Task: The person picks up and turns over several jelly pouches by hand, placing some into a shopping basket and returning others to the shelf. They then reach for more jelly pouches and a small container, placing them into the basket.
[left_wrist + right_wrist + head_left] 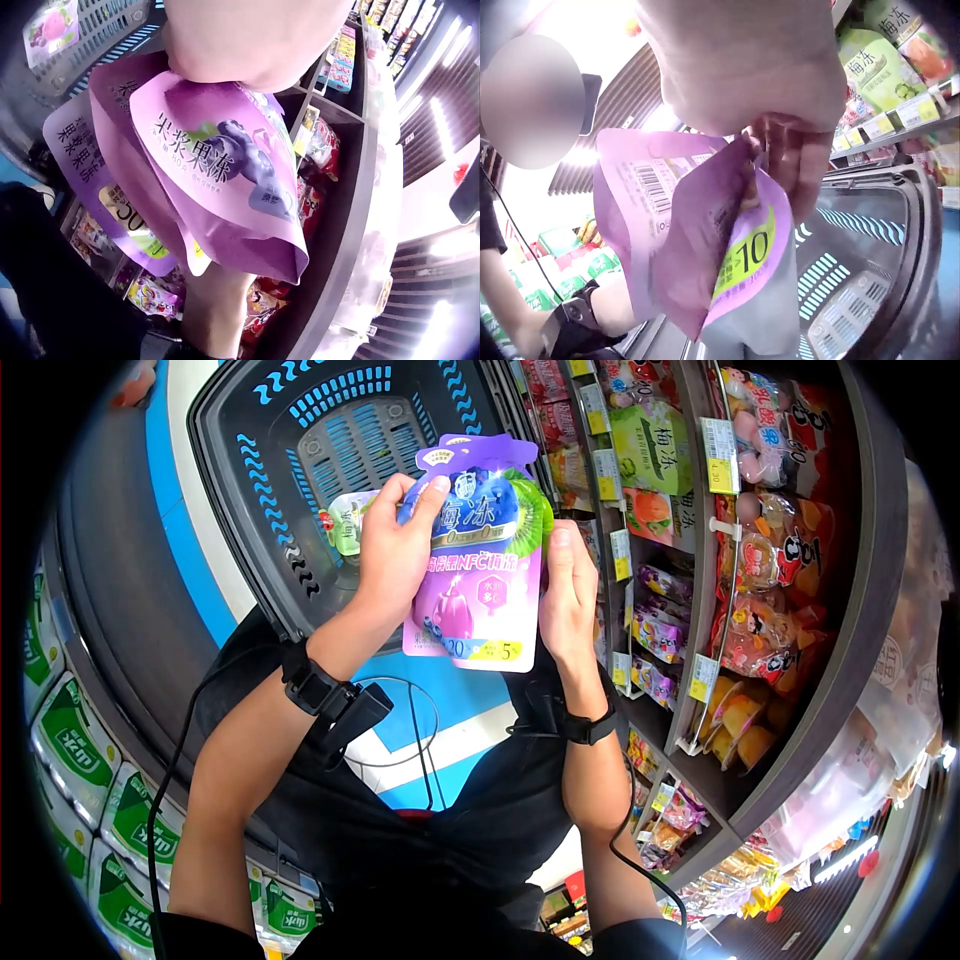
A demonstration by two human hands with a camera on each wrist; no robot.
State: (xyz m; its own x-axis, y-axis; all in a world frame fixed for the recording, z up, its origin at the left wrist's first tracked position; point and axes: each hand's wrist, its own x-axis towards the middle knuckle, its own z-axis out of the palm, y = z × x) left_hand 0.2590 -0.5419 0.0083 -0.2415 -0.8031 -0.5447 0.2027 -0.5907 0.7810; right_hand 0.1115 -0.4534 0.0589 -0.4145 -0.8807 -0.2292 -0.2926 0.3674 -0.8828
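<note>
Several purple jelly pouches (475, 595) are stacked between the two hands, above the near side of a dark basket (215, 490). My left hand (398, 550) pinches their left upper edge, thumb on the front. At the right edge my right hand (568, 595) grips the stack, its fingers partly behind the pouches. In the left wrist view the pouches (217, 172) fan apart at the bottom; the right wrist view shows a barcode on one pouch (652, 195). Inside the basket lies a pouch with a green and white front (345, 525).
Shelves of bagged snacks (770, 540) with price tags (718, 455) rise on the right. Green and white packs (75, 745) are stacked at the left. Blue and white floor (405, 735) shows between the legs, with a cable hanging there.
</note>
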